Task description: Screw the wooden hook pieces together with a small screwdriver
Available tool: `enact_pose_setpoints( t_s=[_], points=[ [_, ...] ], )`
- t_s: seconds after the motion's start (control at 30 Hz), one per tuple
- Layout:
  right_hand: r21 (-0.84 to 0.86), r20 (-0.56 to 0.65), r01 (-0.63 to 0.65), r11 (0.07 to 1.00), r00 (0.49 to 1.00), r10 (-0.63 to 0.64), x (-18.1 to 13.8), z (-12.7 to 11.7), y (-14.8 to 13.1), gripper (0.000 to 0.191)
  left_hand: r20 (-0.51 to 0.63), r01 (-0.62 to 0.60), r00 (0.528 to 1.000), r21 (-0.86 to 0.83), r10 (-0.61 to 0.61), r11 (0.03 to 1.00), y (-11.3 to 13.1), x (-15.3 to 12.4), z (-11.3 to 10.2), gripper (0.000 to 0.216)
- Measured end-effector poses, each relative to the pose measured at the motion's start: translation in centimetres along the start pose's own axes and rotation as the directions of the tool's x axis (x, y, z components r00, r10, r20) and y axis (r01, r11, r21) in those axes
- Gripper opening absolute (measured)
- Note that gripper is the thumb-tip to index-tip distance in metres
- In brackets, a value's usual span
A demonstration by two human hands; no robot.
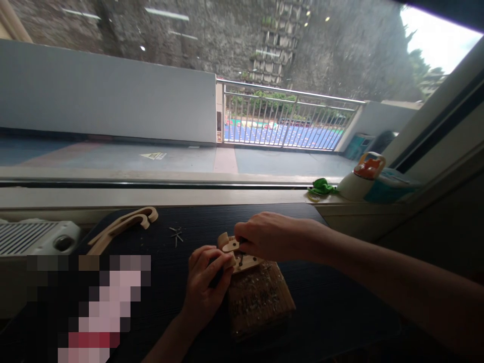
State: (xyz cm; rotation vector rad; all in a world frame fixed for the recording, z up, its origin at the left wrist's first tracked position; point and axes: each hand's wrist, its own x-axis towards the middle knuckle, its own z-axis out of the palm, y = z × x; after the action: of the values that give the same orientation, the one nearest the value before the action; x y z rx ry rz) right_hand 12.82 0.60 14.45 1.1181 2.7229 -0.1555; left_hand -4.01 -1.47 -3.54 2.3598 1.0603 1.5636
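Observation:
My left hand (pixel 207 272) pinches the edge of a pale wooden piece (pixel 247 263) with round holes in it. A smaller wooden part with a curved end (pixel 224 239) lies against it. Closed in a fist above these parts, my right hand (pixel 260 234) has something dark under its fingers that I cannot make out. The wooden parts rest at the far edge of a brown block-like package (pixel 260 302), which looks wrapped in clear film and carries dark writing.
Several metal screws or nails (pixel 176 236) lie on the dark table (pixel 159 292). Curved wooden pieces (pixel 126 222) are at its left, near a white slatted unit (pixel 38 239). On the window sill stand a white and orange jug (pixel 359 179) and a green cloth (pixel 322 186). A blurred patch covers the lower left.

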Motion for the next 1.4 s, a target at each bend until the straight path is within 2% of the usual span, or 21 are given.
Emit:
enact_pose_setpoints(
  t_s=[0.1,0.3,0.53,0.73,0.97,1.13,1.3,1.4],
  points=[
    [-0.026,0.023,-0.013,1.0,1.0,0.014,-0.1,-0.5,-0.1,0.025,-0.003,0.0,1.0,0.0,0.0,1.0,0.0,0.0,0.0,0.033],
    [0.004,0.05,0.044,0.999,0.998,-0.044,-0.6,-2.0,-0.2,0.02,-0.001,0.006,1.0,0.002,-0.006,1.0,0.0,-0.1,0.0,0.033],
    [0.043,0.038,0.087,0.995,0.995,-0.089,-0.2,-1.3,0.0,0.022,-0.003,0.01,1.0,0.004,-0.01,1.0,-0.1,-0.1,0.1,0.032],
    [0.026,0.062,0.0,1.0,0.998,-0.001,-0.2,-1.2,-0.1,0.022,-0.001,0.01,1.0,0.015,-0.01,1.0,0.1,0.1,-0.1,0.03],
    [0.014,0.039,-0.012,1.0,0.999,0.011,-0.2,-1.3,-0.3,0.025,-0.013,0.003,1.0,0.014,-0.003,1.0,0.0,0.1,0.0,0.03],
    [0.007,0.009,0.034,0.999,0.999,-0.034,-0.7,-1.9,-0.2,0.02,-0.004,0.008,1.0,0.012,-0.008,1.0,0.0,0.0,0.0,0.03],
    [0.031,0.059,0.085,0.996,0.994,-0.087,-0.5,-1.6,-0.1,0.018,-0.001,0.012,1.0,0.011,-0.012,1.0,0.0,-0.1,0.0,0.031],
    [0.026,0.07,0.067,0.997,0.995,-0.069,-0.3,-1.3,0.0,0.017,0.003,0.017,1.0,0.007,-0.017,1.0,-0.1,-0.1,0.0,0.031]
  ],
)
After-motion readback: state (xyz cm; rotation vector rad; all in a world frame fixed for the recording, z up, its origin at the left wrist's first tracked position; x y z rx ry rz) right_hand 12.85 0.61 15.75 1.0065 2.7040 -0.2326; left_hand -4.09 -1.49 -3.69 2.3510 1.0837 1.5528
